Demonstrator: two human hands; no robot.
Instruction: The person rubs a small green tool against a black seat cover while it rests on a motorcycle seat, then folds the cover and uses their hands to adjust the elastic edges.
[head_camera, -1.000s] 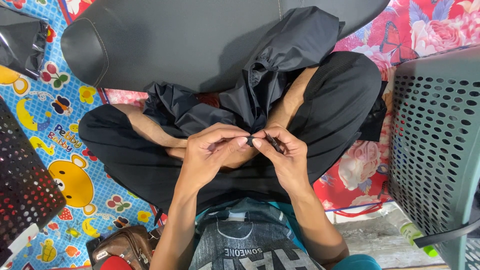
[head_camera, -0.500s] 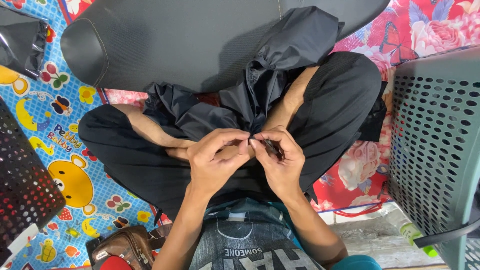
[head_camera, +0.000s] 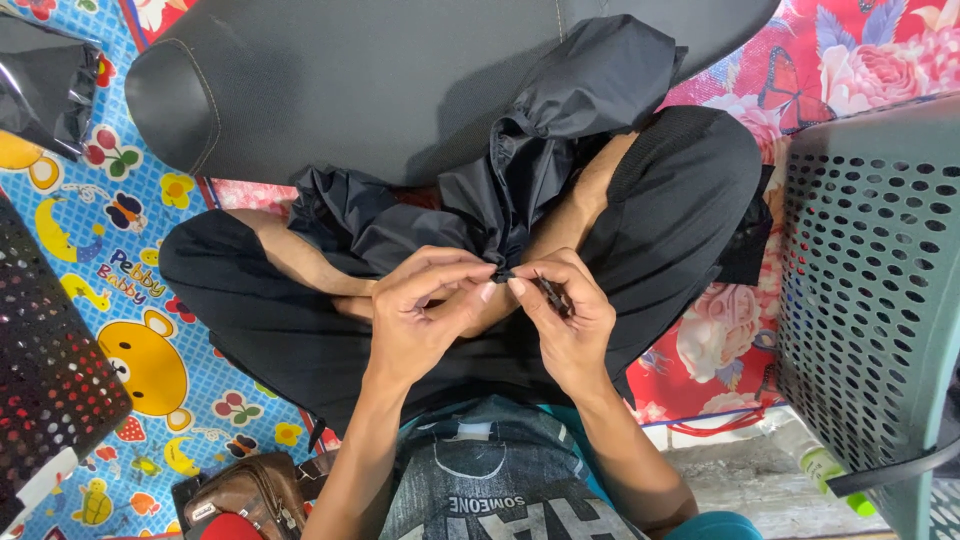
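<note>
Over crossed legs on a cartoon mat (head_camera: 90, 300), both hands' fingers (head_camera: 470, 285) pinch black fabric (head_camera: 520, 170) between them.

A bright cartoon mat (head_camera: 90, 290) covers the floor at the left, a red flowered cloth (head_camera: 850, 60) at the right. A grey perforated basket (head_camera: 870, 300) stands at the right edge, a dark one (head_camera: 40, 390) opposite. Bare concrete (head_camera: 730, 480) shows beside the cloth.

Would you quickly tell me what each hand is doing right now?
Left hand: pinching the black fabric.
Right hand: pinching the fabric, small dark tool in fingers.
</note>
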